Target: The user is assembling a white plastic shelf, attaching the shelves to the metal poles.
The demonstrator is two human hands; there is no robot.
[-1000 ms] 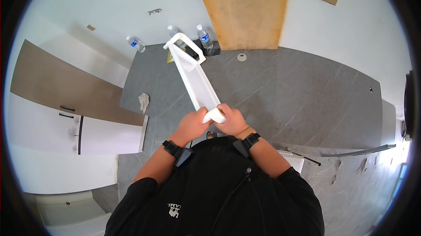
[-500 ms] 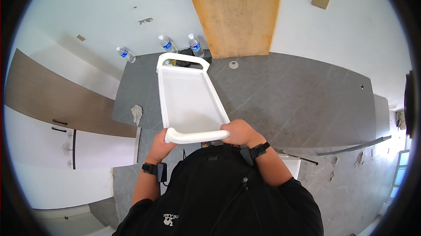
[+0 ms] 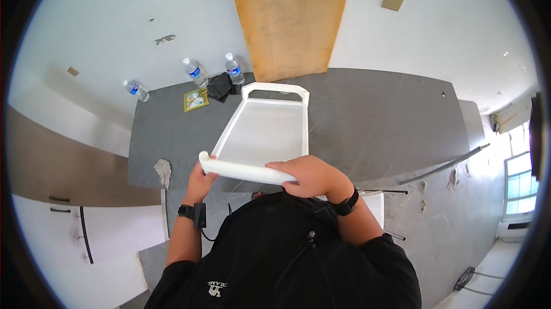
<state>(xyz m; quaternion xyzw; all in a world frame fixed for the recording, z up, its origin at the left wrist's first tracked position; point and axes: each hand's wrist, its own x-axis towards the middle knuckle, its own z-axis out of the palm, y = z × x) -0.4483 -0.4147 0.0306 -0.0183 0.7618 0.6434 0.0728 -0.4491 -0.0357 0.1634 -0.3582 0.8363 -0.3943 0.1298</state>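
A white rectangular tray (image 3: 264, 131) with raised handles at its two ends is between my hands, over the front part of the grey worktop. My left hand (image 3: 199, 184) is wrapped round the left end of the near handle, its thumb partly hidden behind the bar. On the right end of the same handle, my right hand (image 3: 310, 176) grips with the thumb lying along the bar. The tray's inside is bare white. Its far handle points toward the wooden board, and whether its underside touches the worktop cannot be made out.
Three water bottles (image 3: 196, 72) stand along the back left wall, with a black bag (image 3: 222, 86) and a yellow-green packet (image 3: 196, 100) by them. A crumpled cloth (image 3: 163, 172) lies at the grey worktop's (image 3: 390, 119) left front. A wooden board (image 3: 293, 24) leans on the wall.
The tray has swung round, its far end moving right, uncovering the packet and black bag. My right hand has slid inward along the handle. The view has shifted right.
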